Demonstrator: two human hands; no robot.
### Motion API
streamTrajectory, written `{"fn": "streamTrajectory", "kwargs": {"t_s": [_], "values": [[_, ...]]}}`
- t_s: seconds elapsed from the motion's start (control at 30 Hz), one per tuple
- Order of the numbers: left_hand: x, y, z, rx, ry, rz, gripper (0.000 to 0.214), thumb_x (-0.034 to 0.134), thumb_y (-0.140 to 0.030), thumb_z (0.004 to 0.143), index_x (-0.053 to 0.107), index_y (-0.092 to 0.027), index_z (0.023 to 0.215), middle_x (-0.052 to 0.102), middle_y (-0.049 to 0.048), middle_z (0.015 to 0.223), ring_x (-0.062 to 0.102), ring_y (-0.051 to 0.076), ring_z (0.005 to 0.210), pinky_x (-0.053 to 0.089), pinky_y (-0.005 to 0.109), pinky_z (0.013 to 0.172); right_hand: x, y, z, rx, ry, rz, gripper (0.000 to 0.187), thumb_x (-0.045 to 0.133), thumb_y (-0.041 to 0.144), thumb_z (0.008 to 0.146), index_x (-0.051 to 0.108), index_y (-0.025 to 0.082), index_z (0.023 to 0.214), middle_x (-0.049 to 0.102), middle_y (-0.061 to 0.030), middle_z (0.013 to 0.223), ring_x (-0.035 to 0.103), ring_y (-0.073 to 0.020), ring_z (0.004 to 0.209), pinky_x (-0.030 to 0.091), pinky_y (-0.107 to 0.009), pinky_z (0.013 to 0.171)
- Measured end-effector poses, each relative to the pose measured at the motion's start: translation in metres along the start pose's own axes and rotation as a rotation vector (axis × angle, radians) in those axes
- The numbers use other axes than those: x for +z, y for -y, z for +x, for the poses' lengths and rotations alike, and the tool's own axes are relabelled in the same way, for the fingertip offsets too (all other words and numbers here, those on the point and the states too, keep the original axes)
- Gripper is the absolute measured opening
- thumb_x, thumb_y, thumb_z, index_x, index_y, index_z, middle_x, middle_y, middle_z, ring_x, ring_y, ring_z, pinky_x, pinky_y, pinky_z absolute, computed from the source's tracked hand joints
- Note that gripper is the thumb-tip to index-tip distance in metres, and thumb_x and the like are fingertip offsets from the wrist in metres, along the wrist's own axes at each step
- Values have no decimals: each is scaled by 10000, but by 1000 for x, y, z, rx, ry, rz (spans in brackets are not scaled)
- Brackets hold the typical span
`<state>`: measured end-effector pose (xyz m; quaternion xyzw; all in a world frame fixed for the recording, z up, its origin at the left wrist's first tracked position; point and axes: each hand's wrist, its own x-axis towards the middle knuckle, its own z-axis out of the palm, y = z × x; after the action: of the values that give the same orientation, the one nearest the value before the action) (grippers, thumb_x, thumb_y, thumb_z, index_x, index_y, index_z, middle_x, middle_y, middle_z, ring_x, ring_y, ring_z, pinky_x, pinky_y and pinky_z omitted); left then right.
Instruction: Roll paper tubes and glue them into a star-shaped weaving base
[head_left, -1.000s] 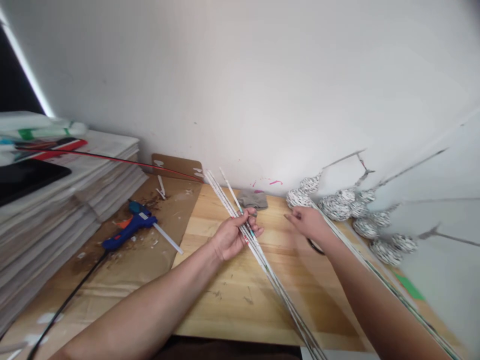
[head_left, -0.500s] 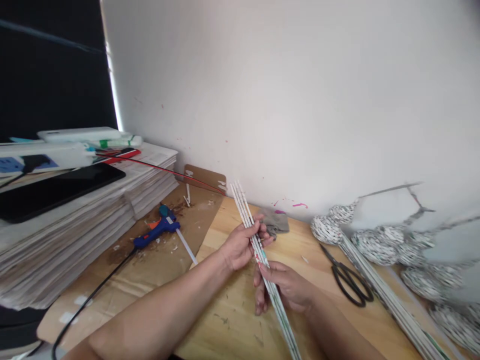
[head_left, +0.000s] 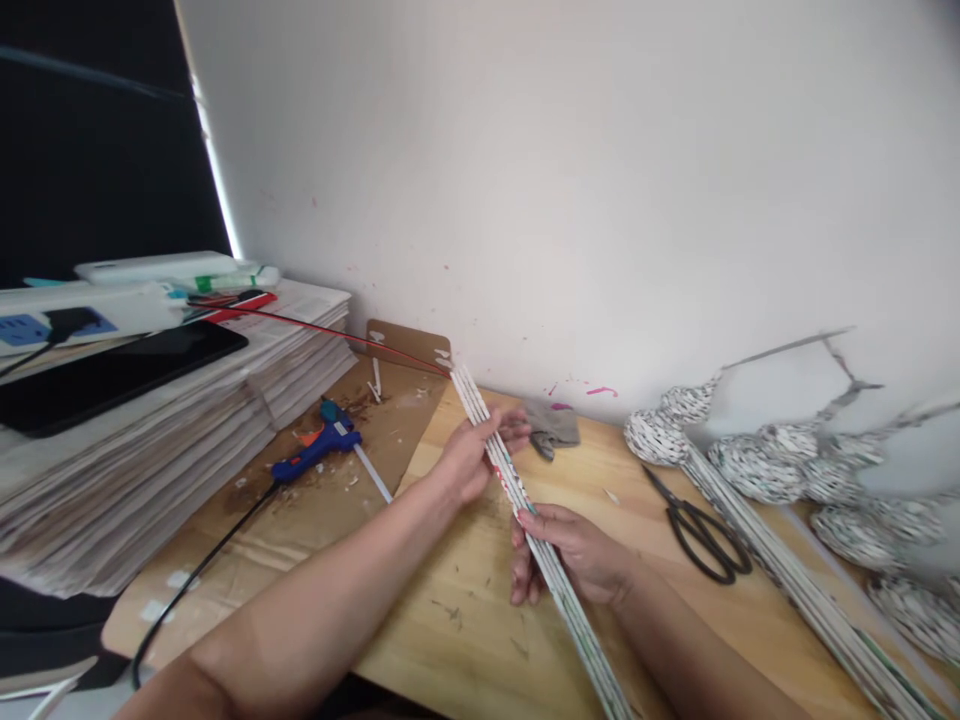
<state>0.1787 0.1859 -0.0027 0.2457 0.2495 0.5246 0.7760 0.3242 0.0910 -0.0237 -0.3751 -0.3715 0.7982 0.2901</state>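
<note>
A bundle of several thin rolled-paper sticks (head_left: 480, 415) runs diagonally from the wall toward the table's near edge. My left hand (head_left: 476, 460) is closed round the bundle near its upper part. Lower down, my right hand (head_left: 570, 555) grips the same bundle with thumb on top and fingers beneath. Both hands hover just above the wooden table (head_left: 480, 620).
Black scissors (head_left: 701, 530) lie to the right, beside more paper sticks (head_left: 795, 590) and woven paper bulbs (head_left: 750, 465) along the wall. A blue glue gun (head_left: 315, 450) rests on brown cardboard at left. A paper stack (head_left: 150, 440) carries a black tablet (head_left: 97, 370). A grey cloth (head_left: 555, 425) lies by the wall.
My right hand came back from the right side and took hold of the bundle below my left hand. The view has swung left and down, bringing scissors into sight.
</note>
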Motion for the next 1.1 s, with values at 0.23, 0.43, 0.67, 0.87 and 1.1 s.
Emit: {"fn": "streamTrajectory", "kwargs": {"t_s": [0.23, 0.43, 0.67, 0.87, 1.1], "values": [[-25, -39, 29, 398, -152, 279, 658, 684, -184, 801, 352, -279, 1362, 701, 32, 991, 694, 123, 704, 562, 285, 731, -8, -7, -1, 97, 121, -37, 383, 584, 513, 857, 526, 135, 865, 716, -82, 713, 731, -243, 666, 517, -253, 489], [-31, -36, 32, 355, -53, 338, 491, 739, -237, 742, 531, -178, 1183, 716, 58, 898, 692, 140, 688, 554, 275, 680, -11, -7, 0, 88, 165, -3, 371, 589, 500, 860, 521, 135, 861, 723, -83, 728, 734, -245, 683, 531, -252, 499], [-29, -39, 27, 289, -4, 324, 483, 798, -233, 668, 586, -153, 1095, 735, 69, 856, 708, 159, 708, 556, 297, 721, -10, -4, 0, 85, 158, -5, 371, 582, 502, 866, 513, 138, 864, 719, -76, 729, 733, -245, 692, 521, -255, 504], [-30, -39, 28, 272, 21, 342, 439, 775, -271, 708, 612, -148, 1097, 740, 69, 857, 715, 170, 714, 566, 311, 732, -7, -1, -3, 93, 139, -16, 374, 589, 506, 859, 522, 138, 862, 726, -82, 740, 733, -242, 701, 523, -258, 517], [-35, -44, 30, 277, 66, 485, 444, 702, -473, 753, 612, -182, 1076, 743, 85, 903, 723, 200, 706, 552, 283, 613, -8, 0, -3, 96, 159, -19, 355, 575, 494, 873, 523, 143, 863, 732, -82, 747, 735, -246, 713, 529, -260, 520]]}}
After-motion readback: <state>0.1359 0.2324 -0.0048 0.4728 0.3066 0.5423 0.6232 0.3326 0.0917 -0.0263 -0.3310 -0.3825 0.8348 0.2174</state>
